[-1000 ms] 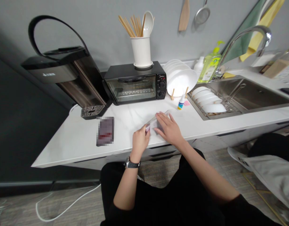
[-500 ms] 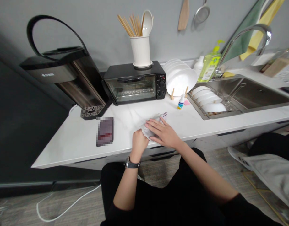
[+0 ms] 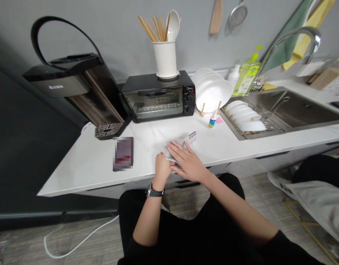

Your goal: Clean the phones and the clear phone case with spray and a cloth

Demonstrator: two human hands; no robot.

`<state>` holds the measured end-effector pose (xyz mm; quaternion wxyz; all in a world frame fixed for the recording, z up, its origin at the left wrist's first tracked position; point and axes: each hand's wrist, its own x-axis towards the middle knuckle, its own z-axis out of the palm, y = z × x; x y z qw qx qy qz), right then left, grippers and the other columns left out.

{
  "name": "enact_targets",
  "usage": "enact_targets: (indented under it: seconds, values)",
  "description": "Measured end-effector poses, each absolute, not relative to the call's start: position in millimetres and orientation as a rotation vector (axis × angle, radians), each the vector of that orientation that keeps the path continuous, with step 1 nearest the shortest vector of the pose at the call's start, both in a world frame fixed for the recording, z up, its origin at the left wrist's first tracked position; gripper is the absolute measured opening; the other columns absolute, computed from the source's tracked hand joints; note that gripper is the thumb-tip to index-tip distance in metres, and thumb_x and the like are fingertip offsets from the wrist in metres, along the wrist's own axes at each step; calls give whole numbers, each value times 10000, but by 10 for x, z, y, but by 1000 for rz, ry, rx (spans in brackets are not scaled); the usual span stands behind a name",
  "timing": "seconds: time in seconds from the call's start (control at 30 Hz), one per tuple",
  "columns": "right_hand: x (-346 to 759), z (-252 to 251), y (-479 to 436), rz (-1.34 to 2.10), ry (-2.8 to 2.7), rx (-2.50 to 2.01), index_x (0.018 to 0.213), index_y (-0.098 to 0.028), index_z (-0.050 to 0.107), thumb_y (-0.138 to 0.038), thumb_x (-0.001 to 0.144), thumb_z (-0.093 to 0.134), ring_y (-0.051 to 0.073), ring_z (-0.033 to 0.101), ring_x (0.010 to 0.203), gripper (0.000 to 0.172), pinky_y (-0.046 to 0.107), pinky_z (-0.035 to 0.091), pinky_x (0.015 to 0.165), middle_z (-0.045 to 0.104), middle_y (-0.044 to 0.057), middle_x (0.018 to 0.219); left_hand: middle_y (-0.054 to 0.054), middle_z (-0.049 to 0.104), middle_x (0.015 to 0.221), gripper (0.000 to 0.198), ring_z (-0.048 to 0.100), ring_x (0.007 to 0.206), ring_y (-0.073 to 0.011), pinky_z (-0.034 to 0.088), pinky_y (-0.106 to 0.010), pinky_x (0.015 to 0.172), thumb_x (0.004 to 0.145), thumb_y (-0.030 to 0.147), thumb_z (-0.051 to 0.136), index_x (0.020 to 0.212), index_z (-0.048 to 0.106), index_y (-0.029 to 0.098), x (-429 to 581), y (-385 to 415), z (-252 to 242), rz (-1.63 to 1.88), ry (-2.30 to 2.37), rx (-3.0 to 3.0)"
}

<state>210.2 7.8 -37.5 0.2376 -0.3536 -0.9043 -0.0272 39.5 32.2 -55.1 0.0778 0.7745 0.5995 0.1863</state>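
A small clear plastic packet [image 3: 183,140] with a purple end lies on the white counter [image 3: 97,162] near its front edge. My right hand [image 3: 186,162] lies flat on it with the fingers stretched out and pressed down. My left hand [image 3: 161,167] is curled at the packet's near left end, pinching its edge. A watch sits on my left wrist.
A dark phone [image 3: 123,153] lies to the left. Behind stand a black toaster oven [image 3: 158,97] with a utensil holder [image 3: 165,59], a water dispenser [image 3: 75,84], plates on a rack [image 3: 212,92], a small dropper bottle [image 3: 212,119] and a sink [image 3: 282,110] with bowls.
My right hand has slid back along the packet towards me and to the left, uncovering its purple far end. My left hand stays at the near end.
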Motion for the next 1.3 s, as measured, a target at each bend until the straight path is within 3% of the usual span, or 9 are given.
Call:
enact_targets:
  seconds: [0.23,0.3,0.43,0.6,0.83,0.9,1.03,1.2,1.3]
  values:
    - [2415,-419,362,-125,-2043,-1398,1629,-101,308,-535,1077,363,332,323,1561,705,607,189,1280,471,201,1603,-75,802,978,314,751,847,-212,502,-270,778,1032,305,518,1285,673,202,448,258,-468,776,1770,2247]
    - [2356,-471,337,-152,-1961,-1480,1644,-51,228,-580,1066,348,366,257,1583,793,635,185,1269,381,245,1647,-66,802,964,305,750,837,-210,496,-263,768,1036,346,532,1267,682,217,454,252,-458,806,1737,2239]
    - [2142,-484,195,-134,-2120,-1374,1662,-27,110,-637,1046,342,363,92,1623,897,631,159,1278,200,237,1720,-96,801,1011,341,755,882,-238,503,-282,779,953,165,544,1267,675,182,424,295,-473,728,1783,2251]
    - [2179,-359,201,-46,-2494,-884,1664,-130,204,-590,1072,349,241,198,1613,763,534,155,1309,310,135,1707,-141,792,886,122,747,846,-286,506,-311,758,859,150,620,869,742,147,394,347,-480,570,1769,2301]
    - [2397,-467,452,-178,-2045,-1359,1591,-39,356,-576,1058,402,353,353,1544,757,601,205,1275,472,250,1587,-82,794,925,292,738,803,-201,470,-254,733,1018,309,548,1233,695,178,448,286,-444,831,1749,2218]
    - [2328,-526,438,-212,-1963,-1425,1605,3,292,-594,1052,392,381,304,1563,820,625,204,1267,408,282,1618,-76,793,911,290,736,790,-199,467,-254,730,1019,339,554,1219,703,190,448,284,-445,856,1737,2202]
    - [2136,-529,286,-190,-2090,-1298,1649,-21,170,-599,1044,407,373,167,1609,870,638,232,1260,313,262,1675,-92,798,936,313,748,826,-225,495,-279,750,933,151,544,1202,701,177,411,315,-474,797,1761,2240]
    - [2149,-358,220,-94,-2486,-871,1664,-124,200,-574,1063,405,262,229,1604,778,548,226,1295,369,164,1676,-125,789,863,111,751,829,-276,529,-314,753,804,132,638,829,737,175,368,368,-527,643,1732,2326]
    - [2282,-336,336,-120,-2485,-900,1660,-127,212,-569,1064,416,269,289,1583,770,563,219,1295,410,170,1654,-127,799,919,232,762,873,-268,534,-311,776,861,108,572,993,753,169,376,361,-527,679,1751,2310]
